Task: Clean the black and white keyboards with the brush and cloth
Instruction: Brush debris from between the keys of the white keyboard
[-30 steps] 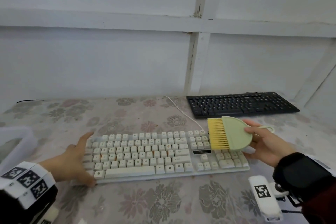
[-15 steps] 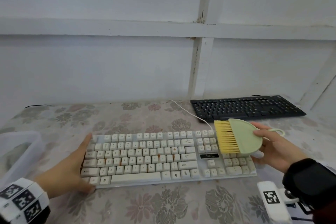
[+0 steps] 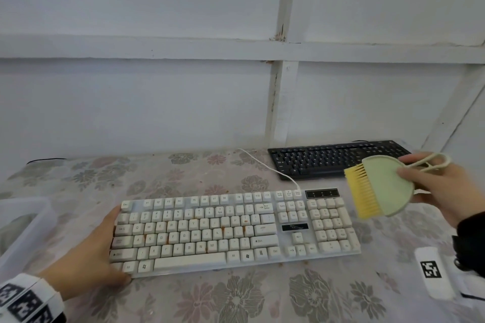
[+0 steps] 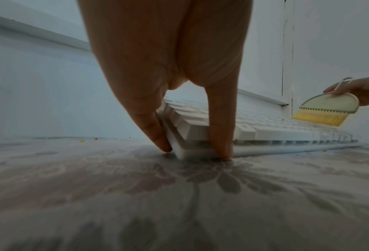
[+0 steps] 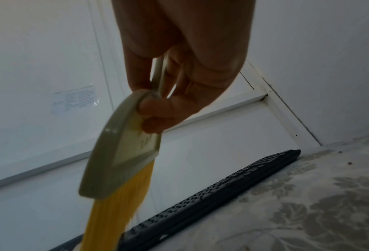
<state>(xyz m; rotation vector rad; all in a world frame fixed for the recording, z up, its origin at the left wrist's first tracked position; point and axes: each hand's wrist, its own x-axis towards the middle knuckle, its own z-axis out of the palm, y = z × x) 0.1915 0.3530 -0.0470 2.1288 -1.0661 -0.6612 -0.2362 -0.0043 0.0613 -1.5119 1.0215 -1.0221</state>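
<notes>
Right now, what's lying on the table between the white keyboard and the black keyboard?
Only the white keyboard's thin white cable, curving over the floral tablecloth past the black keyboard's left end; otherwise that stretch is bare. The head view shows it.

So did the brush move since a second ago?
Yes. The brush went right, off the white keyboard's number pad to beyond its right end, closer to the black keyboard.
</notes>
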